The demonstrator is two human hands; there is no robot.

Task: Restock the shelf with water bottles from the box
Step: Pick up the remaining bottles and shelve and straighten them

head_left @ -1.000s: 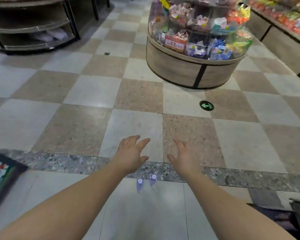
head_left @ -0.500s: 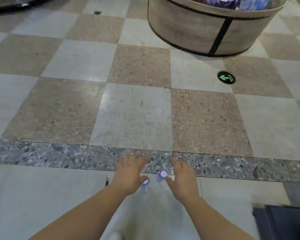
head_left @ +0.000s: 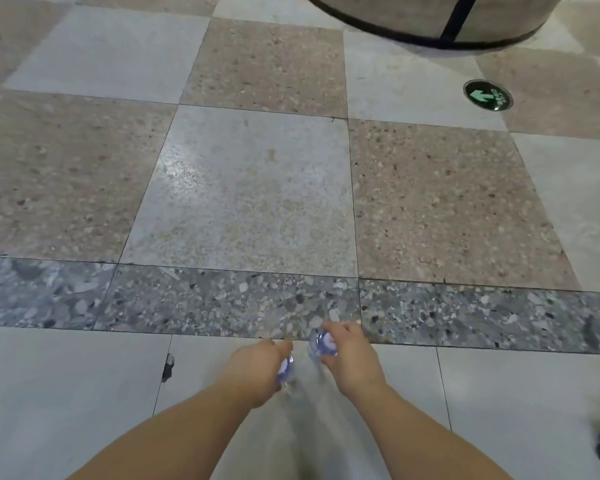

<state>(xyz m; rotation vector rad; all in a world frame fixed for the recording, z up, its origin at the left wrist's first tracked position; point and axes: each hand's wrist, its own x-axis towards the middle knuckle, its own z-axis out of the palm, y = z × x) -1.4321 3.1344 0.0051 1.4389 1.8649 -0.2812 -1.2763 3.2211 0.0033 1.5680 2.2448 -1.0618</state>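
Shop floor, checkered beige and grey tiles with a speckled terrazzo strip crossing in front of the hands. Base of a round display stand top right, green arrow sticker on the floor near it. No box or shelf in view.

Two water bottles stand upright on the pale floor tile just beside each other, seen from above, so mostly caps show. Left hand is curled round the left bottle at the neck; right hand has fingers wrapped over the top of the right bottle. Frame is motion-blurred, so exact finger placement is hard to read; looks like both grips are closing on the necks, not the bodies.

Step in hand: picking up one bottle per hand.

How to do it well:
- Get the fingers under the cap collar or fully round the shoulder; a cap-only pinch on a full bottle will slip or swing.
- Lift straight up, both together, so neither bottle knocks the other over.
- Keep them vertical and apart while standing up.
- Shelf is out of view, so find it before moving off.
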